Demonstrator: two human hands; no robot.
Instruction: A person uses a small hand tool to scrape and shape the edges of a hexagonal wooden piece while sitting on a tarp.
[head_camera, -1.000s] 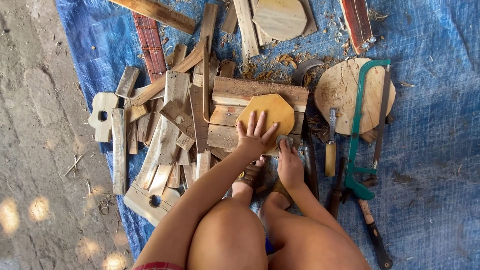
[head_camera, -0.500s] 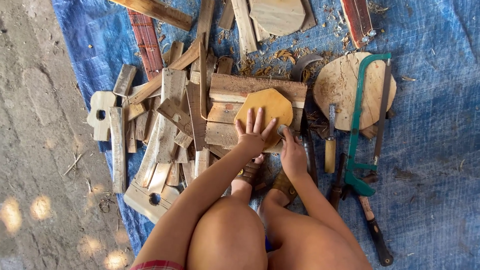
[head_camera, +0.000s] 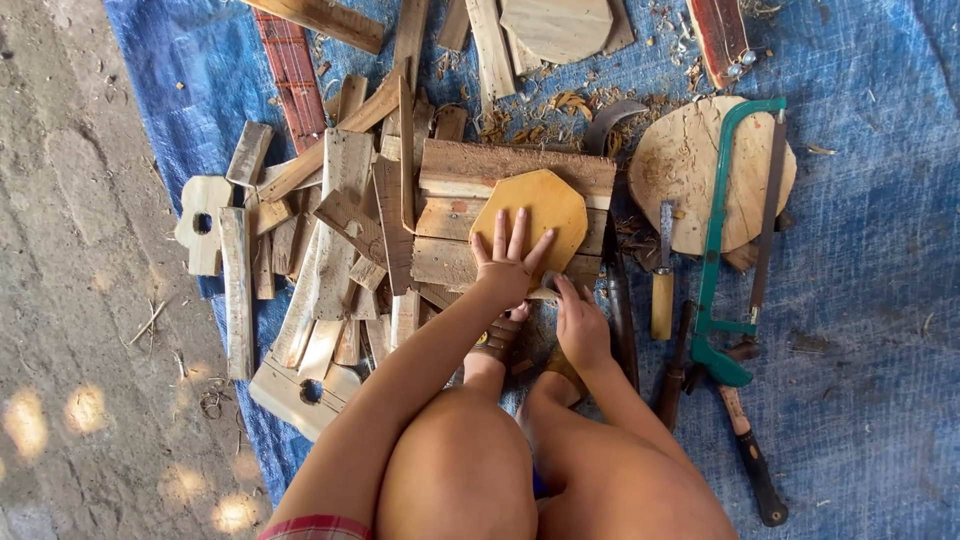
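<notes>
A person's left hand (head_camera: 505, 268) presses flat, fingers spread, on a yellowish octagonal wooden board (head_camera: 530, 215) lying atop weathered planks (head_camera: 450, 215); the right hand (head_camera: 580, 325), loosely curled at its five-o'clock edge, grips nothing visible. Firm, even downward pressure should keep it steady.

Blue tarp (head_camera: 870, 290) on ground: wood scraps (head_camera: 330, 240), hacksaw (head_camera: 730, 230).

The octagonal board (head_camera: 535, 215) lies on stacked planks (head_camera: 450, 215), scrap wood pile (head_camera: 320, 240) to its left, chisel (head_camera: 663, 285) and hacksaw (head_camera: 725, 250) right, round disc (head_camera: 680, 170) far right.
</notes>
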